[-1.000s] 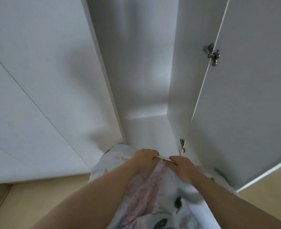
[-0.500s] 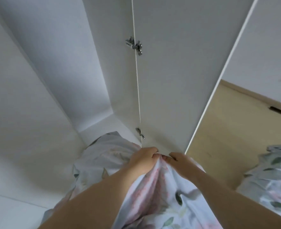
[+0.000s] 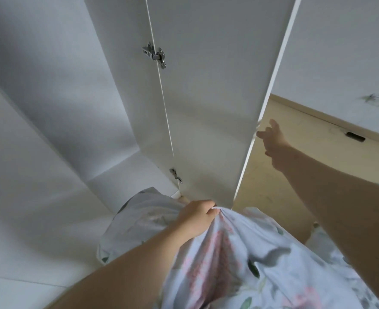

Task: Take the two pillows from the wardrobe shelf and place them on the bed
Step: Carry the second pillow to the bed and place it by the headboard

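Observation:
A pale blue pillow [image 3: 239, 264] with pink and green flower print fills the bottom middle of the view, in front of the white wardrobe. My left hand [image 3: 197, 217] grips a bunched fold of its cover near the top edge. My right hand [image 3: 273, 139] is off the pillow, raised to the right with fingers spread, close to the outer edge of the open wardrobe door [image 3: 217, 97]. It holds nothing. More of the same flowered fabric [image 3: 326, 244] shows beside my right forearm; whether it is the second pillow cannot be told.
The wardrobe's inner wall [image 3: 50, 97] and shelf corner lie to the left, with two metal hinges [image 3: 155, 55] on the door. Beige floor [image 3: 284, 175] and a white wall [image 3: 351, 52] are to the right of the door.
My right hand has let go of the pillow and swung up to the right, towards the door's edge. My left hand keeps its grip. The view has turned further right.

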Available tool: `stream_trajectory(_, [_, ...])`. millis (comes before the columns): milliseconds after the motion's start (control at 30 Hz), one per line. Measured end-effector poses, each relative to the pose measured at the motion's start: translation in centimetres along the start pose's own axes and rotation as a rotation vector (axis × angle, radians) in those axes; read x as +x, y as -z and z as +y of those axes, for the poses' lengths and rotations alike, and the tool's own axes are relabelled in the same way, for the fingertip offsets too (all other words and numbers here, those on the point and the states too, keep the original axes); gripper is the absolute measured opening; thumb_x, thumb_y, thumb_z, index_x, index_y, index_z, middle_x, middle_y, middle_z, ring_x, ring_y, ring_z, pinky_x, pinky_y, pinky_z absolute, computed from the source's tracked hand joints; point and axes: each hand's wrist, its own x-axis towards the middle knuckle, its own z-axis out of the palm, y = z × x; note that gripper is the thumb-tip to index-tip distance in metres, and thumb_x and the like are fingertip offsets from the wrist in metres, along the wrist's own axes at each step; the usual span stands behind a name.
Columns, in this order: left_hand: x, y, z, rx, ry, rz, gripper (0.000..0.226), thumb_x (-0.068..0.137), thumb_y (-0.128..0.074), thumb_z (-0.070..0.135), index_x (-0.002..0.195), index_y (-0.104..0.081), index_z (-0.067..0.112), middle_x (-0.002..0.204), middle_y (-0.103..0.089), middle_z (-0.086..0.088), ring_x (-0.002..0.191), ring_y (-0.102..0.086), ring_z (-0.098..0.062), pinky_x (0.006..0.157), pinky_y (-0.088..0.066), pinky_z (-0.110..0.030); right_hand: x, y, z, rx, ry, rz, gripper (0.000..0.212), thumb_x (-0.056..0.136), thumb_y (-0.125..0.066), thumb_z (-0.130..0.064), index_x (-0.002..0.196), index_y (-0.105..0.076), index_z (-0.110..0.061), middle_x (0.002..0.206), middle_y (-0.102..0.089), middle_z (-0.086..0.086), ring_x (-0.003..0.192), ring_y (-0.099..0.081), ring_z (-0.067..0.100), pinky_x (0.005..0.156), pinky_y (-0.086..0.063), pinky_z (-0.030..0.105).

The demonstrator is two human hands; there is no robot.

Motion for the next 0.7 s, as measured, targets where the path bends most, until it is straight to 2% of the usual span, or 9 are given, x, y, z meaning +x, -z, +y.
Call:
stream_trajectory(67, [0.3,0.2,0.3,0.034,-0.028,0.015,0.043,0.095,-0.044,0.028,0.057,-0.026,0.019,0.07,-0.046,-0.009,0.073,-0.044,-0.022,0.063,-0.029,-0.029,0.8,-0.5,-0.7,0.013,0.079,-0.056,0.034,0.085,-0.04,0.007,0.103,-0.049,-0.02,0.098,-0.046,0.005,0.081,-0.043,0.016,0.058,-0.032,0.016])
stream_trajectory(100, [0.4,0.5,0.5,0.051,-0.053,0.017,0.044,0.095,-0.044,0.027,0.056,-0.025,0.018,0.068,-0.044,-0.008,0.071,-0.043,-0.021,0.062,-0.028,-0.029,1.2,-0.8,-1.0,0.004,0.097,-0.054,0.031,0.08,-0.039,0.01,0.082,-0.045,-0.02,0.082,-0.041,0.005,0.07,-0.036,0.016,0.053,-0.027,0.021])
stream_trajectory(167, [0.6,0.8,0.8,0.054,-0.106,0.013,0.044,0.094,-0.046,0.026,0.056,-0.026,0.017,0.07,-0.046,-0.012,0.07,-0.044,-0.02,0.063,-0.029,-0.03,1.6,-1.0,-1.3,-0.024,0.082,-0.006,0.032,0.075,-0.037,0.011,0.066,-0.034,-0.02,0.067,-0.033,0.001,0.059,-0.027,0.014,0.051,-0.022,0.025])
stream_trajectory(300, [0.7,1.0,1.3,-0.017,-0.136,0.001,0.038,0.093,-0.048,0.027,0.058,-0.036,0.016,0.059,-0.04,0.0,0.066,-0.043,-0.019,0.062,-0.031,-0.029,0.3,-2.1,-1.1,-0.048,0.104,0.115,0.029,0.079,-0.035,0.007,0.076,-0.047,-0.018,0.064,-0.042,-0.002,0.055,-0.034,0.012,0.041,-0.031,0.014])
stream_trajectory(367, [0.9,1.2,1.5,-0.025,-0.145,0.002,0.043,0.093,-0.049,0.027,0.055,-0.031,0.019,0.055,-0.035,0.0,0.062,-0.04,-0.019,0.059,-0.029,-0.028,-1.2,-3.2,-0.4,0.004,0.128,0.112,0.032,0.08,-0.036,0.007,0.071,-0.051,-0.02,0.065,-0.048,-0.003,0.055,-0.039,0.01,0.047,-0.032,0.019])
stream_trajectory(467, [1.0,1.4,1.5,-0.056,-0.138,0.007,0.044,0.094,-0.049,0.025,0.053,-0.031,0.019,0.056,-0.032,-0.006,0.058,-0.035,-0.018,0.054,-0.025,-0.028,-3.5,-4.8,0.3,0.099,0.07,-0.037,0.042,0.077,-0.029,0.011,0.067,-0.054,-0.022,0.072,-0.059,-0.002,0.061,-0.053,0.01,0.054,-0.037,0.02])
stream_trajectory(567, [0.9,0.7,1.0,-0.077,-0.132,-0.002,0.043,0.094,-0.049,0.024,0.056,-0.029,0.017,0.055,-0.029,0.001,0.057,-0.033,-0.016,0.06,-0.025,-0.028,-5.0,-5.8,1.0,0.011,0.022,-0.292,0.046,0.078,-0.028,0.011,0.071,-0.06,-0.021,0.077,-0.064,-0.007,0.068,-0.059,0.008,0.062,-0.04,0.022])
stream_trajectory(633, [0.9,-0.2,0.5,-0.089,-0.126,0.003,0.046,0.094,-0.049,0.023,0.055,-0.024,0.018,0.055,-0.028,0.002,0.059,-0.033,-0.018,0.061,-0.026,-0.029,-5.6,-5.9,2.2,-0.123,0.002,-0.391,0.047,0.08,-0.027,0.011,0.082,-0.064,-0.019,0.08,-0.064,-0.005,0.067,-0.055,0.008,0.057,-0.04,0.018])
stream_trajectory(700, [0.9,-0.8,0.0,-0.097,-0.116,0.004,0.046,0.093,-0.048,0.023,0.055,-0.024,0.018,0.055,-0.03,0.002,0.063,-0.036,-0.019,0.062,-0.028,-0.029,-5.8,-5.1,4.4,-0.246,-0.055,-0.403,0.048,0.082,-0.026,0.014,0.104,-0.064,-0.005,0.089,-0.061,0.005,0.064,-0.049,0.008,0.044,-0.038,0.008])
